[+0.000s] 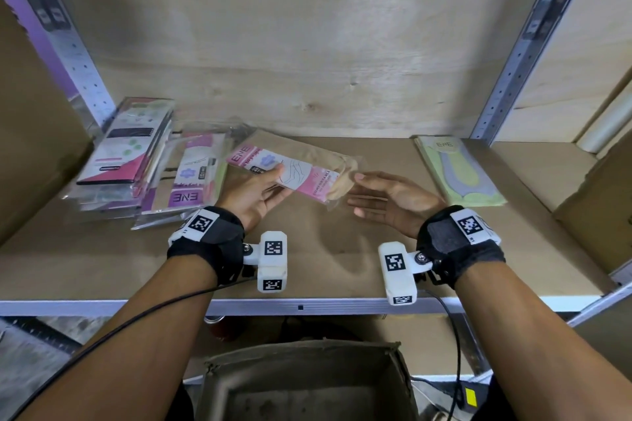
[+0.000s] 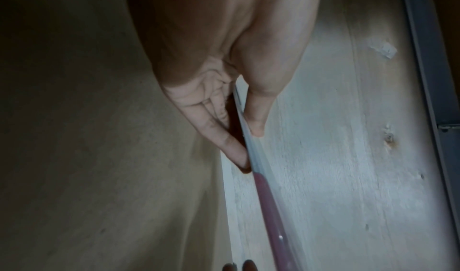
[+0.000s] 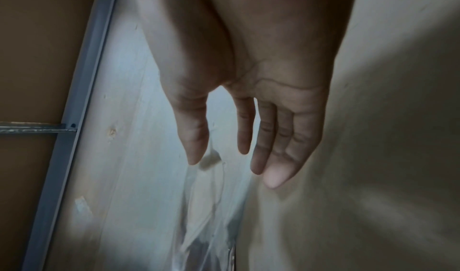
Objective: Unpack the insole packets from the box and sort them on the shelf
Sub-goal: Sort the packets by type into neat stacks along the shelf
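A pink-and-beige insole packet (image 1: 301, 173) in clear plastic hangs above the middle of the shelf (image 1: 307, 267). My left hand (image 1: 260, 193) pinches its left end, thumb on top and fingers beneath; the left wrist view shows the packet (image 2: 261, 186) edge-on between thumb and fingers (image 2: 234, 149). My right hand (image 1: 383, 202) is just right of the packet with straight fingers, holding nothing; in the right wrist view its fingers (image 3: 268, 147) hover over the clear plastic end of the packet (image 3: 206, 206). The brown cardboard box (image 1: 304, 383) stands open below the shelf.
A pile of pink and purple insole packets (image 1: 143, 167) lies at the shelf's left. A single green packet (image 1: 458, 171) lies at the right. Cardboard boxes (image 1: 595, 202) flank both sides. Grey metal uprights (image 1: 523, 55) frame a plywood back wall.
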{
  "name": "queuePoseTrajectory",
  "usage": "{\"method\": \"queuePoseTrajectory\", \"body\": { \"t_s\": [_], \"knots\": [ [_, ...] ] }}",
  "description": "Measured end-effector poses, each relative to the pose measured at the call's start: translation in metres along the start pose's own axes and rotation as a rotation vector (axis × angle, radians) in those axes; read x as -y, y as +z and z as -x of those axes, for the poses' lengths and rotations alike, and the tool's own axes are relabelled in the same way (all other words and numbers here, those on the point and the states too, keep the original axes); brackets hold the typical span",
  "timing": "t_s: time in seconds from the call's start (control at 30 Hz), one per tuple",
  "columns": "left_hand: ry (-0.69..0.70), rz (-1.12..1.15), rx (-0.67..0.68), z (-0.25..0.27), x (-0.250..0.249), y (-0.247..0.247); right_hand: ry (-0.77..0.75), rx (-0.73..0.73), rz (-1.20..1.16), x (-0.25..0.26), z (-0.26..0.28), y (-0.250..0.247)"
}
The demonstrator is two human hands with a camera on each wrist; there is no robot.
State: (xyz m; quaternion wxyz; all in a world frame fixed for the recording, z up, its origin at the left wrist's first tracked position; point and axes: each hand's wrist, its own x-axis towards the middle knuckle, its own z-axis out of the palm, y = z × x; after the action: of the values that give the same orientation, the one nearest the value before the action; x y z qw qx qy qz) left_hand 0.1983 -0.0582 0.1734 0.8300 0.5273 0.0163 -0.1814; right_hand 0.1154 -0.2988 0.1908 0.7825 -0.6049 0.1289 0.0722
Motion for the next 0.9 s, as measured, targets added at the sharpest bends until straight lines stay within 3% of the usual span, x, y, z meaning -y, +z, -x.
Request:
{"method": "queuePoseTrajectory", "body": {
  "t_s": [0.4,0.9],
  "knots": [
    [0.023,-0.056,0.011,0.0018,0.0019,-0.002,-0.014,0.026,-0.02,0.0008,-0.0026,-0.0076],
    [0.067,-0.064,0.054,0.0015,0.0026,0.0005,0.092,0.124,-0.06,-0.0004,-0.0022,0.0011]
  ]
}}
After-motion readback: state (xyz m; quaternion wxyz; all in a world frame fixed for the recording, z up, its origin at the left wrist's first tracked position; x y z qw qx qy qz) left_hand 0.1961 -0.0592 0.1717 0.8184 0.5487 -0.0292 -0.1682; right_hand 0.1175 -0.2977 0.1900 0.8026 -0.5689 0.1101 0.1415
